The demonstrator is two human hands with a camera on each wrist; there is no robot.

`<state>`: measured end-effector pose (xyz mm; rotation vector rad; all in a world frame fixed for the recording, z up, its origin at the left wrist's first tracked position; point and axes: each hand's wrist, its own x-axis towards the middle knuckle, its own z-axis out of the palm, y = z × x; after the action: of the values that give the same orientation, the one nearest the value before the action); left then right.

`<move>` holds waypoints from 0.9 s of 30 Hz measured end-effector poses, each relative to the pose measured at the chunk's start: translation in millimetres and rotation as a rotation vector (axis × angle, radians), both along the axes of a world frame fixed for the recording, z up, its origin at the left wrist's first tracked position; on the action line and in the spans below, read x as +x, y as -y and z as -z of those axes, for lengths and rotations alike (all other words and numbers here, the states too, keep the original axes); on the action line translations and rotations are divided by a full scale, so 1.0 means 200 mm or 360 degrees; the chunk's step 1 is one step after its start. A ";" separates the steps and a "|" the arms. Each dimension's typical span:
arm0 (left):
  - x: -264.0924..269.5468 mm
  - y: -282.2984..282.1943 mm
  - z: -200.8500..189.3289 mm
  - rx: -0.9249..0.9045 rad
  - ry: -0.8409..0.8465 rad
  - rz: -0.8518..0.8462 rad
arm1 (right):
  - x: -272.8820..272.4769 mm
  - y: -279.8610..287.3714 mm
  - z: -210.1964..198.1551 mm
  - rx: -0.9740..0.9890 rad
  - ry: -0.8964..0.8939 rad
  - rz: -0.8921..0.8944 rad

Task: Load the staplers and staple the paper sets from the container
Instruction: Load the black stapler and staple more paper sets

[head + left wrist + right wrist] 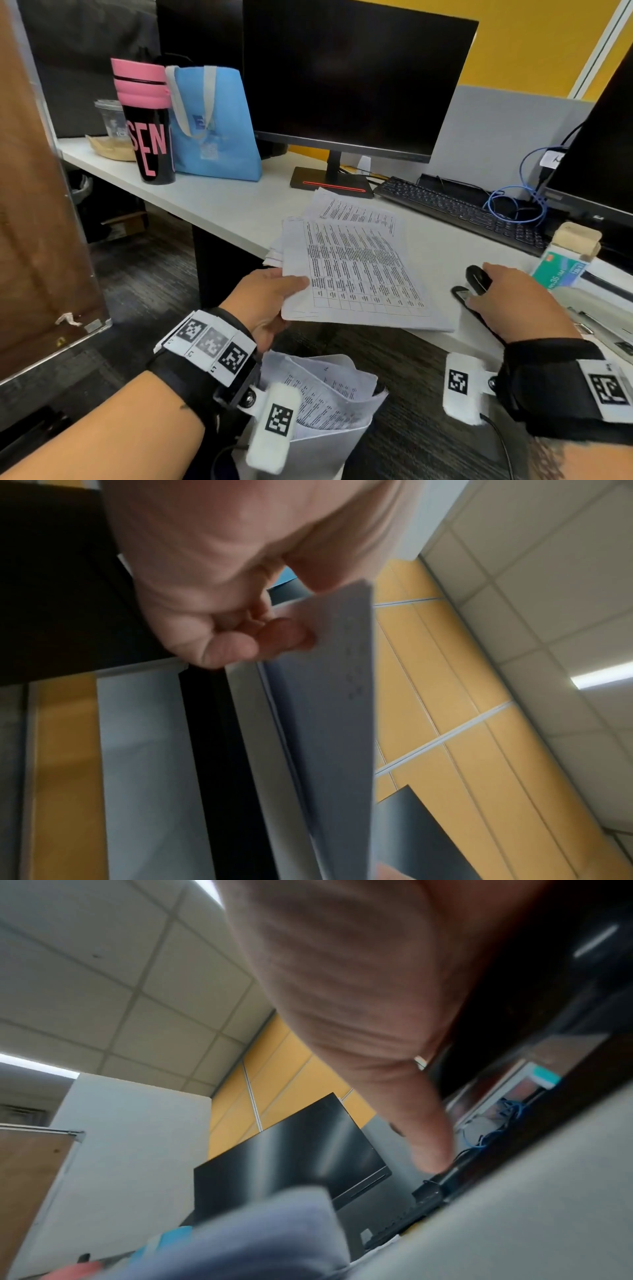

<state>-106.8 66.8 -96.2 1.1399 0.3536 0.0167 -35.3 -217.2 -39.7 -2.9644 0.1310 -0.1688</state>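
My left hand [270, 294] pinches the near left corner of a printed paper set [359, 274], thumb on top, holding it over the desk's front edge. The left wrist view shows the fingers [267, 639] curled under that paper set [335, 696]. On the desk to the right, my right hand [513, 301] grips a black stapler [476, 277], fingers over its top and thumb by its base. More printed sheets [356, 209] lie on the desk behind the held set. Below the desk edge, a white container [308, 455] holds several curled paper sets [325, 394].
A green staple box [561, 270] stands just right of the stapler. A monitor [349, 75], keyboard [462, 209] and blue cable [513, 202] fill the back. A pink-and-black tumbler [147, 123] and blue bag [215, 126] stand at left. A wooden partition [37, 205] borders the left.
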 end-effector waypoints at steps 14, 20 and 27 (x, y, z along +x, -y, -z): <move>0.00 -0.07 0.06 0.0009 0.0108 0.0113 | -0.18 -0.27 0.05 0.0596 -0.0119 -0.0350; -0.04 -0.15 0.10 0.0030 0.0217 0.0139 | -0.19 -0.31 0.04 0.1092 -0.0155 -0.0304; 0.00 -0.31 0.13 0.0216 0.0348 -0.0090 | -0.24 -0.39 0.12 0.1408 0.0015 -0.0441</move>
<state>-107.4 128.0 -122.8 1.2485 0.1918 0.2163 -83.9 -139.0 -63.4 -2.0696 -0.1682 -0.0603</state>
